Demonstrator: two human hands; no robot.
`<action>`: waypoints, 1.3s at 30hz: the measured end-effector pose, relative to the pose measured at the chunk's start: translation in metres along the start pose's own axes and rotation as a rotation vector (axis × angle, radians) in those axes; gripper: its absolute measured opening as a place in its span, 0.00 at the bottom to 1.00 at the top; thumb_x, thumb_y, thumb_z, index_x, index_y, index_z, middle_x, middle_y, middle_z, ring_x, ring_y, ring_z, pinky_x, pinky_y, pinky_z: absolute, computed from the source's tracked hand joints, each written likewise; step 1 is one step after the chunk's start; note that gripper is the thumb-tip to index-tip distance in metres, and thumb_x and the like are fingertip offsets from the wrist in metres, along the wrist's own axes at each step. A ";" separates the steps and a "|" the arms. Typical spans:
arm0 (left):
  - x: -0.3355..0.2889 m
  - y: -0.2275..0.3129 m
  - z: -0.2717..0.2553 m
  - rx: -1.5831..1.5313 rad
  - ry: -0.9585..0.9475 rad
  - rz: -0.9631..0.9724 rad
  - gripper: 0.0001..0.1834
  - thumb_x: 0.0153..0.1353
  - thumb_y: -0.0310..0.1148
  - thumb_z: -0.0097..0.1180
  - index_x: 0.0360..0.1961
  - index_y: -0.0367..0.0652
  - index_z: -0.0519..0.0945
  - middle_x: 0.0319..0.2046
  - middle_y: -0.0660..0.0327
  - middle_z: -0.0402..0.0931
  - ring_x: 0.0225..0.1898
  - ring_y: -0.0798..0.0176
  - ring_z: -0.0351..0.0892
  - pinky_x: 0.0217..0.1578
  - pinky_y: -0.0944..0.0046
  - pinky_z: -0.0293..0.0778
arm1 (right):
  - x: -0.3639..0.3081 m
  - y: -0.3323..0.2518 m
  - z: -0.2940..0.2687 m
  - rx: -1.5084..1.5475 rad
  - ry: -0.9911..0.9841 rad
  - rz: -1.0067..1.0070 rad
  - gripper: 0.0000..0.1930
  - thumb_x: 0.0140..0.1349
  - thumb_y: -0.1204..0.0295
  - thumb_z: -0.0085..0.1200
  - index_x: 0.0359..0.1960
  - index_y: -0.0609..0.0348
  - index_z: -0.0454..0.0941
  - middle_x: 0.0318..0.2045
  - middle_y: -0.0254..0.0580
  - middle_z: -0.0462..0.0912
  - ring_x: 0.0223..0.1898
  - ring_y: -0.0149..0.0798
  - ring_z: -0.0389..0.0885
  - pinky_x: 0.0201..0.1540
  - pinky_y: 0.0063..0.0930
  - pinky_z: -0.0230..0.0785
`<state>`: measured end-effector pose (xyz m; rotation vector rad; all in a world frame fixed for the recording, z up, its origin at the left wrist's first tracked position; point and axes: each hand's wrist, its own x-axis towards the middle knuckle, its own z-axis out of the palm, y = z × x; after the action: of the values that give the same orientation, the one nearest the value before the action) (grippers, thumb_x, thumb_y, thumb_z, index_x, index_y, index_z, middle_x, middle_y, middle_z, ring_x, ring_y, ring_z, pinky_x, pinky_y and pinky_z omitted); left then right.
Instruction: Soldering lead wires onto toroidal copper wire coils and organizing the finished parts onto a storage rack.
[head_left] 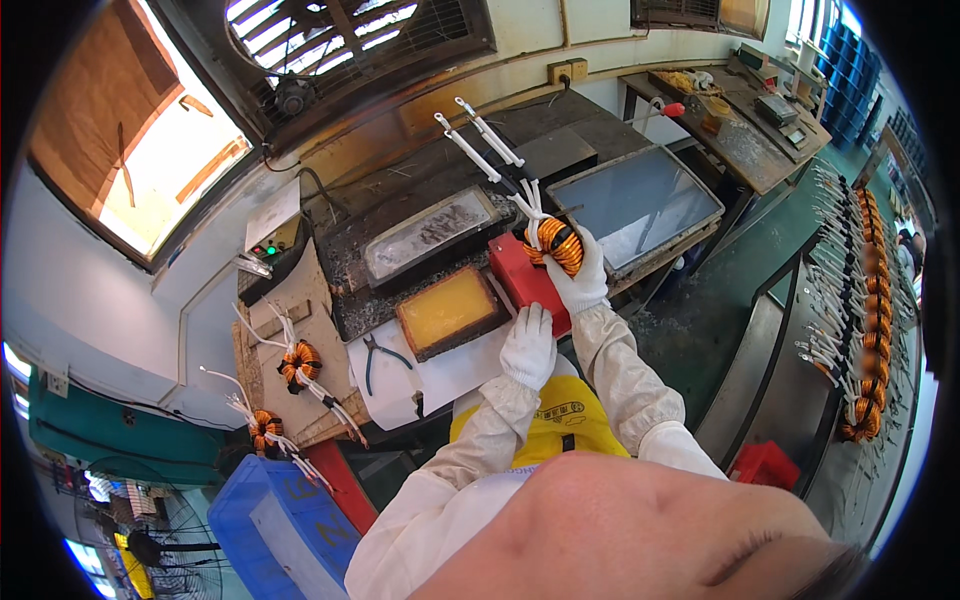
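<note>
My right hand (580,276), in a white glove, is closed around a toroidal coil (554,246) wound with copper-coloured wire. White-sleeved leads (480,150) with metal lugs reach up and away from the coil. The coil is beside the far end of a red box (526,278); whether they touch, I cannot tell. At the near end of that box lies my left hand (528,346), also gloved, its fingers stretched out against it. Left of the box is a shallow tray of yellow material (447,312). Green-handled pliers (382,362) lie on white paper (400,392).
Behind the yellow tray sits a rectangular pot with a silvery surface (430,235). A grey-surfaced tray (640,205) stands to the right. Two more coils (300,366) lie on the left board. Many finished coils (872,330) line a right-hand rack. A blue crate (285,530) is at lower left.
</note>
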<state>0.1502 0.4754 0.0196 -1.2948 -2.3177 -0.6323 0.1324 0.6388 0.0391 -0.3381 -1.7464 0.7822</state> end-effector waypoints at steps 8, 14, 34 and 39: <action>0.000 0.000 0.001 0.009 0.014 0.002 0.26 0.47 0.32 0.58 0.51 0.37 0.75 0.54 0.50 0.72 0.56 0.48 0.72 0.52 0.57 0.74 | -0.002 0.004 0.002 -0.005 0.012 -0.021 0.36 0.46 0.71 0.71 0.59 0.54 0.67 0.44 0.50 0.77 0.44 0.52 0.81 0.47 0.37 0.75; 0.002 -0.002 0.000 0.025 0.039 0.017 0.24 0.48 0.32 0.60 0.49 0.39 0.76 0.51 0.52 0.74 0.53 0.49 0.75 0.49 0.56 0.76 | 0.000 0.001 0.002 0.008 0.002 -0.001 0.37 0.46 0.71 0.71 0.60 0.54 0.67 0.45 0.51 0.76 0.45 0.52 0.80 0.47 0.37 0.75; 0.184 -0.080 0.004 -1.358 -0.003 0.235 0.23 0.70 0.31 0.31 0.65 0.40 0.59 0.67 0.53 0.59 0.71 0.57 0.53 0.73 0.56 0.46 | 0.001 -0.001 -0.003 0.027 -0.057 0.022 0.36 0.46 0.71 0.70 0.59 0.57 0.66 0.48 0.53 0.75 0.49 0.56 0.77 0.52 0.39 0.72; 0.161 -0.046 -0.042 -0.717 0.051 0.372 0.22 0.66 0.31 0.41 0.61 0.39 0.65 0.63 0.52 0.65 0.67 0.53 0.60 0.70 0.54 0.54 | 0.001 0.003 -0.011 -0.004 -0.056 0.007 0.38 0.46 0.71 0.70 0.60 0.57 0.65 0.48 0.54 0.74 0.49 0.56 0.77 0.52 0.40 0.72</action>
<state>0.0380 0.5401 0.1339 -1.9150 -1.7738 -1.4071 0.1418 0.6452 0.0395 -0.3283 -1.8006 0.7998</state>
